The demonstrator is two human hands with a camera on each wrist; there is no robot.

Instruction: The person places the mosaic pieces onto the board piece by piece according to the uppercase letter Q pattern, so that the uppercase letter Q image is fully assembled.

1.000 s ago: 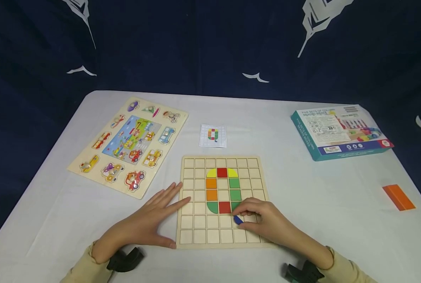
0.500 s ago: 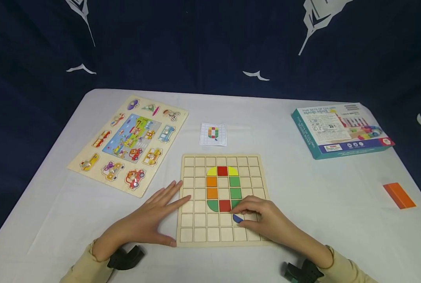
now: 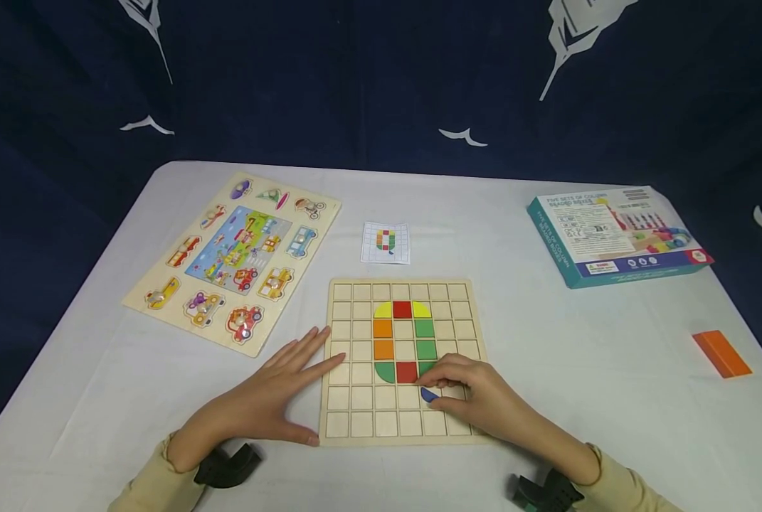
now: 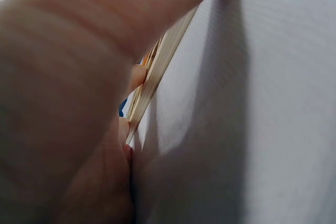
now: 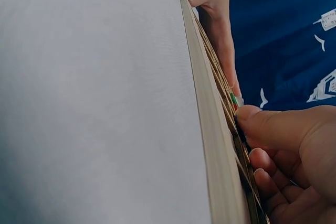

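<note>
A wooden grid board (image 3: 355, 423) lies on the table, its cells partly filled by a ring of coloured tiles. The ring has yellow corner pieces (image 3: 422, 310) at the top, red squares (image 3: 407, 372), orange squares (image 3: 383, 349) on the left and green pieces (image 3: 425, 328) on the right. My right hand (image 3: 477, 391) pinches a small blue rounded tile (image 3: 428, 395) between thumb and fingers, over a cell just below the ring's lower right corner. Fingers spread, my left hand (image 3: 268, 398) rests along the board's left edge, with fingertips and thumb touching its rim.
Behind the board lies a small pattern card (image 3: 385, 243) showing a similar ring. A wooden vehicle puzzle (image 3: 236, 263) is at the left. At the right are a teal box (image 3: 617, 238) and an orange strip (image 3: 723, 354).
The blue tile has tipped slightly in the right fingers, so more of its face shows. Both hands have otherwise kept their places.
</note>
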